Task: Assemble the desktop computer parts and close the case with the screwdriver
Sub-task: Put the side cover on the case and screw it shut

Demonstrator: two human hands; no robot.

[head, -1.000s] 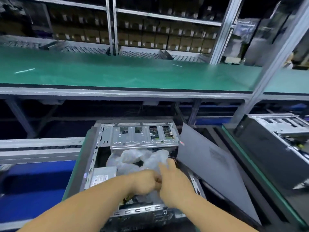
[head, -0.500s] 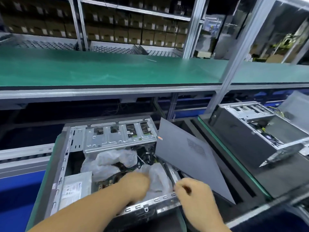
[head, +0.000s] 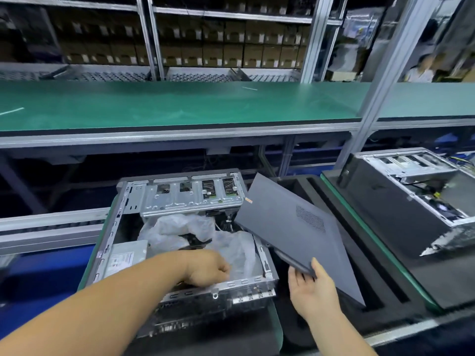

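Inside the open case the crumpled plastic bags hog most of the bay, with the drive cage blocking 12 o'clock. The tilted side panel walls off 3 o'clock; the gap over the power supply at 9 o'clock looks passable.

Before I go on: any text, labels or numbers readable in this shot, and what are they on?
None can be read.
White label on the power supply inside the open case: printed lines, too blurred to read.
Small orange sticker on the grey side panel: too small to read.
Labels on the cardboard boxes on the back shelves: blurred.
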